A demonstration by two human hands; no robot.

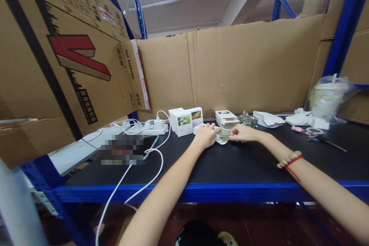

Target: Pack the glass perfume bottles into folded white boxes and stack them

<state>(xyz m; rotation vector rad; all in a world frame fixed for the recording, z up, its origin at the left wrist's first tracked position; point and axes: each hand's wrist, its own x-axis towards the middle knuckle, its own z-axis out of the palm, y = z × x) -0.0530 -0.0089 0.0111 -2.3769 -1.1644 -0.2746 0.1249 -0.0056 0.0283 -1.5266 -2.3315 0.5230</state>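
Note:
My left hand (205,137) is closed over a small white box (197,128), whose left end shows beside the knuckles. At the box's right end is a round, greenish, see-through item (223,135) with a pale piece below it; its exact kind is unclear. My right hand (243,133) pinches at the right edge of this item, fingertips partly hidden. Just behind my right hand stands a green glass ornament (247,120) with metal fittings. Small white boxes with printed pictures (183,123) stand to the left of my left hand.
More boxes (226,115) lie behind my hands. Opened white packaging (268,119), keys (314,132) and a bagged drink cup (328,98) are at right. At left are a power strip (157,127), white cables (159,161) and a phone (151,145). Cardboard (248,69) walls the back.

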